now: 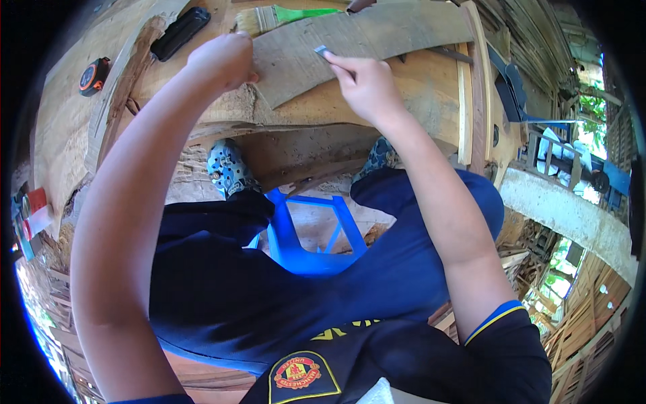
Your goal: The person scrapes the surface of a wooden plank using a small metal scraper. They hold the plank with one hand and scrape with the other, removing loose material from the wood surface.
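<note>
A thin, flat wooden board (pixel 368 35) lies slanting across the workbench top. Its left end is at my left hand (pixel 222 63), whose fingers are curled over that end; the fingertips are hidden. My right hand (pixel 368 88) pinches a small flat metal piece (pixel 320 50), perhaps a blade, with the index finger stretched along it. Its tip rests on or just over the board's face; the rest is covered by the fingers. Just beyond the board lies a paintbrush with pale bristles (pixel 248 22) and a green handle (pixel 308 13).
A black oblong case or tray (pixel 180 34) and a tape measure (pixel 94 77) are on the left. A rough-edged plank (pixel 118 76) lies there too. Upright wooden strips (pixel 477 86) border the right side. A blue plastic stool (pixel 318 260) is between my legs.
</note>
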The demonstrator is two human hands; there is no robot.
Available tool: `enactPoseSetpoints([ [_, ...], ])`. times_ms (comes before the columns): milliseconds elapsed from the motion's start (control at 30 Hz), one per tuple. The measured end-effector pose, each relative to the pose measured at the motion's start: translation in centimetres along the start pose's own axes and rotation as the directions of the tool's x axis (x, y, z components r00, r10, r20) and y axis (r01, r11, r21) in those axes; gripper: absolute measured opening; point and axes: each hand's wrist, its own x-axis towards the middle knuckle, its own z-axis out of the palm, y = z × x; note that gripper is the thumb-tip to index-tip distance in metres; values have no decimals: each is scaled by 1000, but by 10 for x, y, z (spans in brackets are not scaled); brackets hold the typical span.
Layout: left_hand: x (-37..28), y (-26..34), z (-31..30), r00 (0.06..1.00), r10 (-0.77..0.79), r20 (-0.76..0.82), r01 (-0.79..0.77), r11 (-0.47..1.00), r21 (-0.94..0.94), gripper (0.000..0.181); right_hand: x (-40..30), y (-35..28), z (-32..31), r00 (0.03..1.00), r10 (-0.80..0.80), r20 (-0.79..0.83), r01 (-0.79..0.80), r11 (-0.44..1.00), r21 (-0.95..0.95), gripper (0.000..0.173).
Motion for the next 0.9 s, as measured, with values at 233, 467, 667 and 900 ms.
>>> enactPoseSetpoints([
  [233, 6, -7, 2, 995, 99, 16, -99, 995, -2, 61, 28, -4, 15, 997, -57, -60, 57, 998, 1, 24],
  [467, 8, -1, 2, 999, 20, 35, -21, 999, 45, 66, 59, -14, 32, 995, -26, -95, 30, 999, 40, 24],
  [667, 0, -1, -1, 998, -38, 53, 36, 999, 32, 62, 20, -5, 1, 999, 36, 25, -36, 999, -5, 24],
  [900, 10, -2, 1, 994, 58, 89, -67, 993, 94, 56, 17, 8, 7, 996, -45, -81, 47, 999, 26, 25],
])
